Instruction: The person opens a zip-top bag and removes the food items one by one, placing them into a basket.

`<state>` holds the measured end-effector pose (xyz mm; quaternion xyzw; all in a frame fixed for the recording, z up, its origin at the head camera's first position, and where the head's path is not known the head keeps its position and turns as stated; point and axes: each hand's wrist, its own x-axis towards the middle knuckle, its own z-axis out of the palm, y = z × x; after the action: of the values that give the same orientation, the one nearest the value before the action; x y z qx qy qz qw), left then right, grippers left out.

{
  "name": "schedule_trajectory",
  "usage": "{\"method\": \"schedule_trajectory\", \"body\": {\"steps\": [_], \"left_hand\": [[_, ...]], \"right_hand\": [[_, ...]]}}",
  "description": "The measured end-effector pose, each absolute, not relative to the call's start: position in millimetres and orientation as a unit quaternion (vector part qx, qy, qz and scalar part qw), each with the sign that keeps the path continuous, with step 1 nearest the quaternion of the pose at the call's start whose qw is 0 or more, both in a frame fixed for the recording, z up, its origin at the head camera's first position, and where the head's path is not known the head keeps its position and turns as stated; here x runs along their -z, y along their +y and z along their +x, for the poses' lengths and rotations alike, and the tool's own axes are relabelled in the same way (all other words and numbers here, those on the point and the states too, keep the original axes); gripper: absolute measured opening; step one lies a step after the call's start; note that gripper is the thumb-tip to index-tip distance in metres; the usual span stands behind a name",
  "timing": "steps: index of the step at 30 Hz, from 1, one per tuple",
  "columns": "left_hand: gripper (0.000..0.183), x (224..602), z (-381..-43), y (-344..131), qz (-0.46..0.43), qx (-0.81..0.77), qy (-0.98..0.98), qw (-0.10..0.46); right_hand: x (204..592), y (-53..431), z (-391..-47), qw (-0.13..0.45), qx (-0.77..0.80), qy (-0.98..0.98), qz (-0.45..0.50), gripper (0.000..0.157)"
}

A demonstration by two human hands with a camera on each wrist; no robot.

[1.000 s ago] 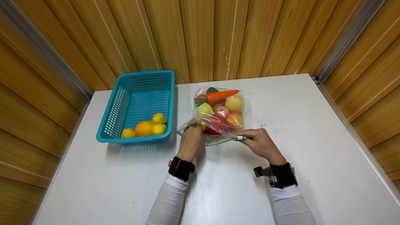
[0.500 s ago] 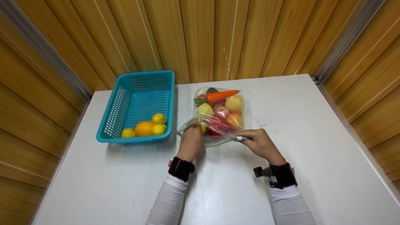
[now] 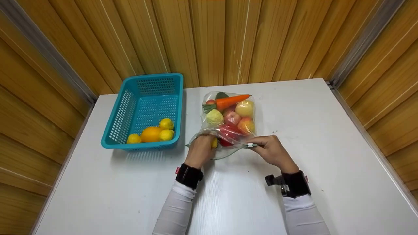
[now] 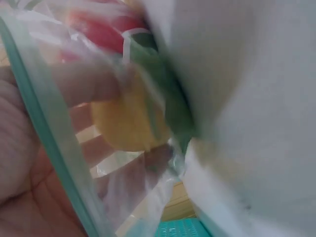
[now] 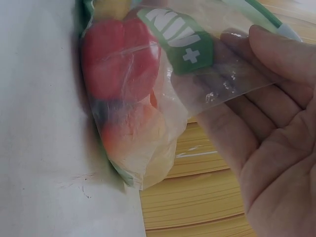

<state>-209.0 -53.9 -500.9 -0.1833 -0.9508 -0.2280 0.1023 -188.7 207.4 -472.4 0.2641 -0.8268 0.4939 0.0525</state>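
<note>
A clear slider zip bag [image 3: 227, 152] lies on the table, its mouth toward me. My left hand [image 3: 200, 152] reaches inside; the left wrist view has its thumb and fingers curled round a yellow fruit [image 4: 123, 121], seen through the plastic. Beside the white slider [image 3: 250, 145], my right hand [image 3: 275, 152] pinches the bag's edge between thumb and fingers. Just past the mouth is a red bell pepper [image 5: 118, 61]. Deeper in the bag lie a carrot [image 3: 233, 101], an apple [image 3: 232, 118], a yellow round fruit [image 3: 245, 108] and a pale green knobbly one [image 3: 214, 117].
A turquoise basket [image 3: 109, 130] stands to the left of the bag. In its near end are an orange [image 3: 151, 134] and yellow lemons [image 3: 166, 134]. Behind the white table [image 3: 313, 130] rises a wood-panelled wall [image 3: 209, 42].
My left hand has shifted slightly toward me inside the bag. The bag's mouth has sagged nearer to me, and more of the bell pepper shows. My right hand keeps its pinch.
</note>
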Motion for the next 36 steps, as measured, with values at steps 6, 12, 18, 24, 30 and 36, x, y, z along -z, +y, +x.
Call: {"method": "schedule_trajectory", "body": {"steps": [6, 12, 18, 24, 30, 36], "left_hand": [[0.015, 496, -208, -55, -0.186, 0.228, -0.952, 0.086], [0.024, 486, -205, -57, -0.191, 0.219, -0.955, 0.060], [0.030, 476, -199, -57, -0.195, 0.239, -0.951, 0.036], [0.040, 467, -195, -58, -0.200, 0.264, -0.943, 0.027], [0.043, 461, -194, -60, -0.211, 0.278, -0.937, 0.026], [0.039, 454, -191, -61, -0.221, 0.285, -0.932, 0.026]], "right_hand": [[471, 208, -188, 0.051, -0.495, -0.828, 0.258, 0.015], [470, 208, -188, 0.054, -0.503, -0.822, 0.261, 0.015], [470, 208, -188, 0.053, -0.510, -0.819, 0.259, 0.016], [470, 209, -188, 0.052, -0.509, -0.820, 0.258, 0.013], [470, 209, -188, 0.042, -0.521, -0.812, 0.260, 0.015], [471, 209, -189, 0.046, -0.523, -0.809, 0.263, 0.015]]}}
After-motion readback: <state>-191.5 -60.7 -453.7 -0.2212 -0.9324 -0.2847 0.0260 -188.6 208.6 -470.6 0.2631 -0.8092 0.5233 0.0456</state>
